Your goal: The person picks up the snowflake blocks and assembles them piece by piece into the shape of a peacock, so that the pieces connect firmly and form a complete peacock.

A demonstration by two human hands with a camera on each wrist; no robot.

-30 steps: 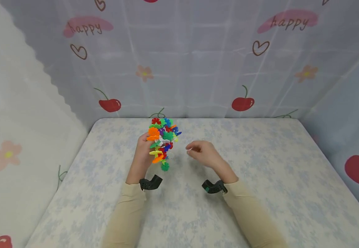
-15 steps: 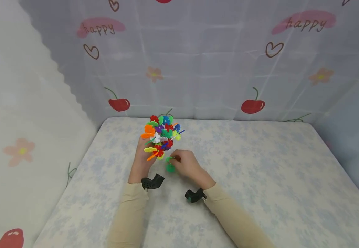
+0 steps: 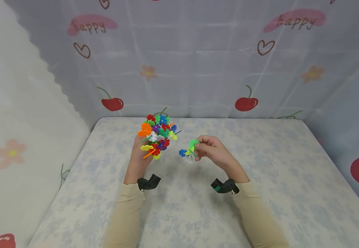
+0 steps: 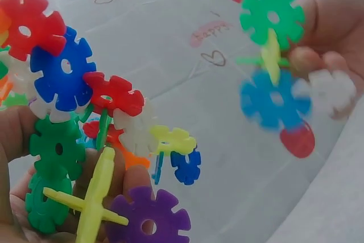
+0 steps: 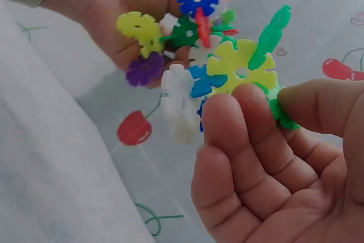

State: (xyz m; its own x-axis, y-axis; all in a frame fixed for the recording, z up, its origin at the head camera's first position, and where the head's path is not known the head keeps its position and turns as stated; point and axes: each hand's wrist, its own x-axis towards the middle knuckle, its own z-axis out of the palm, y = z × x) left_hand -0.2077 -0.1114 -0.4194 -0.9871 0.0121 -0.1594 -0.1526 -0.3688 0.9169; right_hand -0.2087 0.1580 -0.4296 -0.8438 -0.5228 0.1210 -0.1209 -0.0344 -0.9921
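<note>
My left hand grips a large cluster of interlocked snowflake discs in red, blue, green, orange, white, yellow and purple. In the left wrist view the cluster hides part of that hand's fingers. To its right, my right hand pinches a small cluster of snowflake discs between thumb and fingers. This small piece joins green, yellow, blue and white discs, as the left wrist view shows with its blue disc. The right thumb presses a green disc in the right wrist view. Both clusters are held apart.
A pale blue-and-white patterned cloth covers the table. Behind it hangs a printed curtain with cherries, hearts and flowers. Each wrist wears a black camera mount, such as the right one.
My right hand first moved in below the big cluster and took hold of a small cluster of snowflake discs. It then drew back up and right with that piece. The left hand kept its grip.
</note>
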